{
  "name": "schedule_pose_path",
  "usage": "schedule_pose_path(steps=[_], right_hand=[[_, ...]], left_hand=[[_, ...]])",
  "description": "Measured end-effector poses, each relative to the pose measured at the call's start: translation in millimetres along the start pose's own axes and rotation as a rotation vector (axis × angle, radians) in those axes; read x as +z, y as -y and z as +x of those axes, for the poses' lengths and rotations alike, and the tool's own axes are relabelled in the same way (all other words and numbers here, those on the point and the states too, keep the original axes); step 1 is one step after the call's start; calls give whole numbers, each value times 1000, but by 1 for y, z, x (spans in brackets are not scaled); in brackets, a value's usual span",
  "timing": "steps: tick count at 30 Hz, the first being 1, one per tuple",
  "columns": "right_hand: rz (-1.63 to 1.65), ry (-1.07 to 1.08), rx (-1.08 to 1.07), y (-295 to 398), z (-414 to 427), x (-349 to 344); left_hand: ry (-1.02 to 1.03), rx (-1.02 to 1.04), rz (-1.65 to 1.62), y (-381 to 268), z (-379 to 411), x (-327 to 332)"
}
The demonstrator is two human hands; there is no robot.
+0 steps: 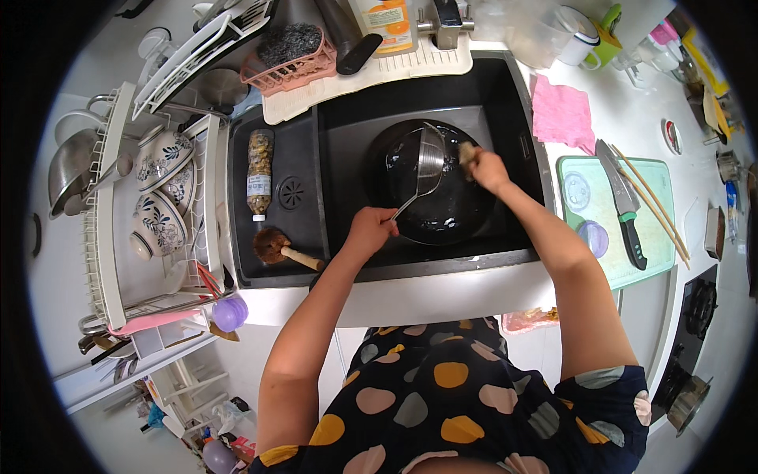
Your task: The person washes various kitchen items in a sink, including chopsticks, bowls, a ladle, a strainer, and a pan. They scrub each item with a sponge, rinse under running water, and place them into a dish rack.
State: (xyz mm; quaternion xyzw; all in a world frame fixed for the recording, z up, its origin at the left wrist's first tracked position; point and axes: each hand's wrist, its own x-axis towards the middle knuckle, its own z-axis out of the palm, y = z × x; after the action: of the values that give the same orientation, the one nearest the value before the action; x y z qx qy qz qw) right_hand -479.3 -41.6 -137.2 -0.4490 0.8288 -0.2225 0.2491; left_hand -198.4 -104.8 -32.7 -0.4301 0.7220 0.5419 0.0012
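Note:
My left hand (372, 232) grips the handle of a metal spatula (430, 155), whose broad blade is over a black wok (408, 222). The wok sits in the large basin of a dark sink (343, 178), and its surface shines wet. At the wok's right side, my right hand (490, 170) holds a tan scrubbing pad (467, 155), apart from the spatula blade. The fingers of my right hand partly cover the pad. Whether the pad touches the wok, I cannot tell.
In the left basin lie a filled bottle (259, 172) and a wooden-handled brush (273, 246). A rack with patterned bowls (160, 222) stands at left. On the right, a knife (622, 207) and chopsticks (654, 210) rest on a green cutting board (592, 269), near a pink cloth (562, 112).

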Motion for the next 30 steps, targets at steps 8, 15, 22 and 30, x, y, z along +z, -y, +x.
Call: schedule_pose_path(steps=[8,15,22,30], right_hand=[[244,404,277,-55,26,34],[854,42,5,45,-10,-11],[198,-64,-524,93,-75,-10],[-597,314,-493,33,-31,-11]], left_hand=[[127,-203,-385,-11,-1,-4],[140,-196,-553,-9,-4,4],[169,-312,-681,-17,-3,-2],[121,-282,-803,-5,-15,-13]])
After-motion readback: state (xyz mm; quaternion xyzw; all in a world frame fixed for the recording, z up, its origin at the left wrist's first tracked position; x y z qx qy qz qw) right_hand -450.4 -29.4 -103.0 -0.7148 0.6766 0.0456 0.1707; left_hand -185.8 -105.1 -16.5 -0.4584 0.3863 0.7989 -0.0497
